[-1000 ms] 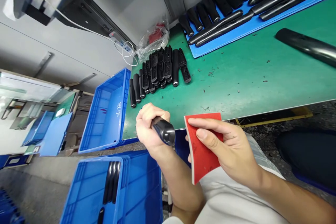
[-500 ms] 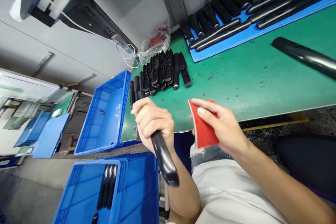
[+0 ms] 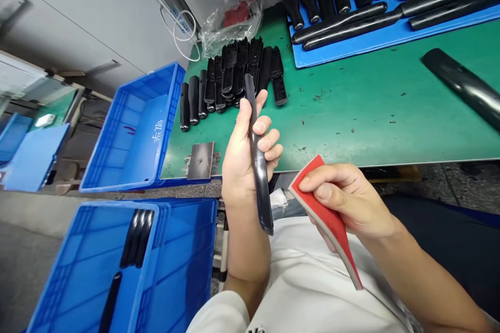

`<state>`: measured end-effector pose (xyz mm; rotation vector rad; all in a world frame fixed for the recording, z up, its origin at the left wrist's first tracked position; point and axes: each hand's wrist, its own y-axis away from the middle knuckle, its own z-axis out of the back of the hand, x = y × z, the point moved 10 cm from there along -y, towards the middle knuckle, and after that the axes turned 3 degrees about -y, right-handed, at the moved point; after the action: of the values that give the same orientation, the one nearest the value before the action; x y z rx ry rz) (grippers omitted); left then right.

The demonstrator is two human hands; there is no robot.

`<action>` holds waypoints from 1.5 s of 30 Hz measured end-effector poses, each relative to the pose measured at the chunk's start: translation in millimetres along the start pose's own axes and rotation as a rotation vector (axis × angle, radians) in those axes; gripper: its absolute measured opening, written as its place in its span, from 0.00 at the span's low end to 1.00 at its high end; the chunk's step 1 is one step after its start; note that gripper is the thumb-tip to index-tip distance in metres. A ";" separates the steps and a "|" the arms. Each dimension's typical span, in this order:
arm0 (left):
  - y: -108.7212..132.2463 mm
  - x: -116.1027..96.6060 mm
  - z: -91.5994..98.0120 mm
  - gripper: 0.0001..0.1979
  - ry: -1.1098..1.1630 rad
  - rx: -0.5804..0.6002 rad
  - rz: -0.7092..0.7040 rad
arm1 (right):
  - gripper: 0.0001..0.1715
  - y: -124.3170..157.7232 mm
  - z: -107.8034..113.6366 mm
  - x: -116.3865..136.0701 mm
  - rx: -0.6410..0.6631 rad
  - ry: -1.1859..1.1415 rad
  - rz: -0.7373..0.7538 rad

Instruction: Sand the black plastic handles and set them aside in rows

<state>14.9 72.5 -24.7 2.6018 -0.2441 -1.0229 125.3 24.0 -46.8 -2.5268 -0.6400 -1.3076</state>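
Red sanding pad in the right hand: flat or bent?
Bent. The red sanding pad bows into a curve, its pale edge arching along the outside, squeezed in the right hand.

The sanding pad point(image 3: 335, 226) is red with a pale edge, the held handle point(image 3: 258, 166) glossy black.

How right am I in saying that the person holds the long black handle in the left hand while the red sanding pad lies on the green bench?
Not quite: the red sanding pad is not lying on the green bench. The head view shows it held in the right hand. The left hand does hold the long black handle.
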 end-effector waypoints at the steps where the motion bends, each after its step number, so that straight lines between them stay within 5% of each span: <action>1: -0.7 1.6 -0.5 0.18 0.004 -0.006 0.011 | 0.09 0.6 -5.5 1.0 0.062 -0.011 0.005; 8: -1.2 5.2 0.6 0.18 0.005 -0.024 0.033 | 0.08 -2.1 -23.5 13.8 0.201 0.062 0.036; 10: -0.9 5.9 1.1 0.17 0.017 -0.019 0.038 | 0.11 4.5 -49.2 10.5 0.425 0.183 -0.014; 13: -1.5 7.1 0.8 0.16 0.050 -0.003 0.049 | 0.15 37.5 -91.4 -2.8 0.940 0.320 -0.117; 14: -2.3 7.9 0.7 0.16 0.061 -0.001 0.056 | 0.15 41.6 -94.9 -2.9 0.989 0.319 -0.122; 17: -7.0 11.2 1.5 0.17 0.072 -0.002 0.074 | 0.14 28.5 -86.7 2.6 0.832 0.349 -0.047; 21: -10.8 7.8 8.9 0.21 0.000 0.006 -0.044 | 0.10 43.1 -88.7 5.5 0.974 0.377 0.061; 23: -4.8 7.7 13.2 0.23 -0.114 0.037 -0.127 | 0.11 25.6 -61.9 16.0 0.701 0.284 0.088; 26: 15.6 13.7 17.5 0.27 -0.335 0.099 -0.222 | 0.10 4.6 16.5 37.5 -0.001 0.055 0.194; 28: 31.4 18.1 20.0 0.29 -0.472 0.117 -0.258 | 0.07 7.1 42.5 40.7 -0.225 -0.060 0.240; 37: 49.0 13.9 29.1 0.32 -0.876 0.012 -0.312 | 0.07 1.2 30.7 36.4 -0.227 -0.158 0.222; 45: 56.9 19.3 21.9 0.27 -1.056 0.060 -0.419 | 0.07 7.4 41.1 46.2 -0.243 -0.163 0.268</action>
<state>11.9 8.9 -30.9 1.9228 0.0481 -2.4835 181.7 46.1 -32.8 -2.8136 -0.1668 -1.1539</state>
